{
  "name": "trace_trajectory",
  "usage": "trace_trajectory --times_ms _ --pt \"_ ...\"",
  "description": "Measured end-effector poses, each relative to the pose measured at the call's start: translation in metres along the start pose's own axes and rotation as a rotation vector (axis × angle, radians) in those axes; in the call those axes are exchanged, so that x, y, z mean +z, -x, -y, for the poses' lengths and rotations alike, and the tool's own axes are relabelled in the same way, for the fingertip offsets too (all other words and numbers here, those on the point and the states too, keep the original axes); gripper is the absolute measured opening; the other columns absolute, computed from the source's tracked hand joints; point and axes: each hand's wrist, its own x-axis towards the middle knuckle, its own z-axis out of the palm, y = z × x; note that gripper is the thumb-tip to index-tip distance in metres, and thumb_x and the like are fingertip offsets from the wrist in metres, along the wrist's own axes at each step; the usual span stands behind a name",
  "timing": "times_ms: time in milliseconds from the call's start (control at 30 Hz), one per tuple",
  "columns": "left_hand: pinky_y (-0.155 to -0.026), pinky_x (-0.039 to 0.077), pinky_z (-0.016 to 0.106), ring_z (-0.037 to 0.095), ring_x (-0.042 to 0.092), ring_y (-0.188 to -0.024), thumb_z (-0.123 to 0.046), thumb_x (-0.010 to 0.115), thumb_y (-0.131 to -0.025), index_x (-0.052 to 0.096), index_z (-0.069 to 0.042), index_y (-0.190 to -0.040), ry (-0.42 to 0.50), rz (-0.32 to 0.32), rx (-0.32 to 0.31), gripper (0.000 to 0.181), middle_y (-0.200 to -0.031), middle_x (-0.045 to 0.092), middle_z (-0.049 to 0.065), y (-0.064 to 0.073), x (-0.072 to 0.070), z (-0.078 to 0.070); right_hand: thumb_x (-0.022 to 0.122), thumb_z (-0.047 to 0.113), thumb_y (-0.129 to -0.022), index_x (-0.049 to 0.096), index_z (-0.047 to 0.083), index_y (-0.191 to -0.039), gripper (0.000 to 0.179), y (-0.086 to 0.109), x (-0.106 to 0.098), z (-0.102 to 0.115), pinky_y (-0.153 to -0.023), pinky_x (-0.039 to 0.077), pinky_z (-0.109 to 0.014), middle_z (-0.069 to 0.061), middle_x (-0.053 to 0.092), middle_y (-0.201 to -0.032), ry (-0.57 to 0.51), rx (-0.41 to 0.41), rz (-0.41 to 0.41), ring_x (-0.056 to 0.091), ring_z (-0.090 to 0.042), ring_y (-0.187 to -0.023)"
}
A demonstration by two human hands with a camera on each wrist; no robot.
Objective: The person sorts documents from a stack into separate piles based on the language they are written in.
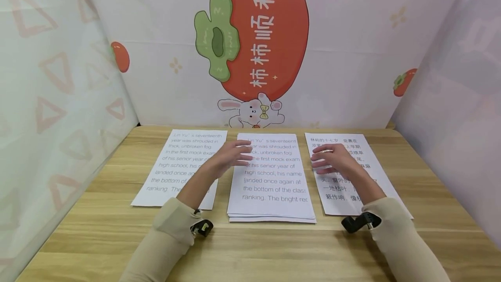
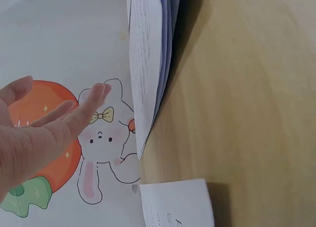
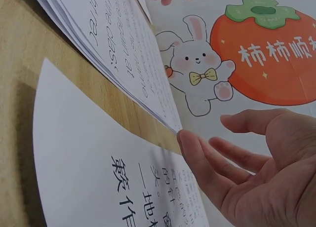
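In the head view my left hand (image 1: 231, 156) hovers between the left sheet (image 1: 172, 173) and the middle stack of paper (image 1: 270, 203), its fingertips overlapping the stack's left edge. Both carry large printed English text. Over the right sheet (image 1: 344, 206), printed in Chinese, my right hand (image 1: 332, 160) is raised with the fingers pointing left. Neither hand holds anything. The left wrist view has the left hand (image 2: 44, 123) with its fingers loosely spread, off the paper. In the right wrist view the right hand (image 3: 256, 172) has relaxed, slightly bent fingers, also holding nothing.
The papers lie in a row on a wooden table (image 1: 270, 251). Behind it hangs a white backdrop (image 1: 344, 77) with a large persimmon and a rabbit. Patterned cloth (image 1: 58, 99) borders the left side, and a pale cloth (image 1: 458, 99) the right.
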Motion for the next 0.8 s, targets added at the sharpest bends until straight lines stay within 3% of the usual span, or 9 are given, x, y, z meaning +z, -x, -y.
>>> trace_trajectory --times_ms 400,800 --pt "-0.117 0.044 0.049 0.044 0.048 -0.14 -0.013 0.054 -0.104 0.038 0.007 -0.155 0.002 -0.132 -0.024 0.057 -0.154 0.046 0.029 0.003 -0.016 0.012 0.059 0.013 -0.105 0.048 -0.01 -0.144 0.047 -0.004 0.007 0.004 -0.084 0.065 -0.038 -0.031 0.063 -0.133 -0.035 0.021 0.007 0.075 -0.032 -0.105" --pt "-0.115 0.046 0.05 0.046 0.048 -0.14 -0.014 0.053 -0.103 0.04 0.007 -0.154 -0.007 -0.131 -0.08 0.056 -0.155 0.043 0.028 0.007 -0.025 0.017 0.059 0.013 -0.105 0.046 -0.009 -0.147 0.049 -0.008 0.012 0.001 -0.085 0.064 -0.039 -0.031 0.059 -0.138 -0.111 0.027 0.031 0.074 -0.027 -0.105"
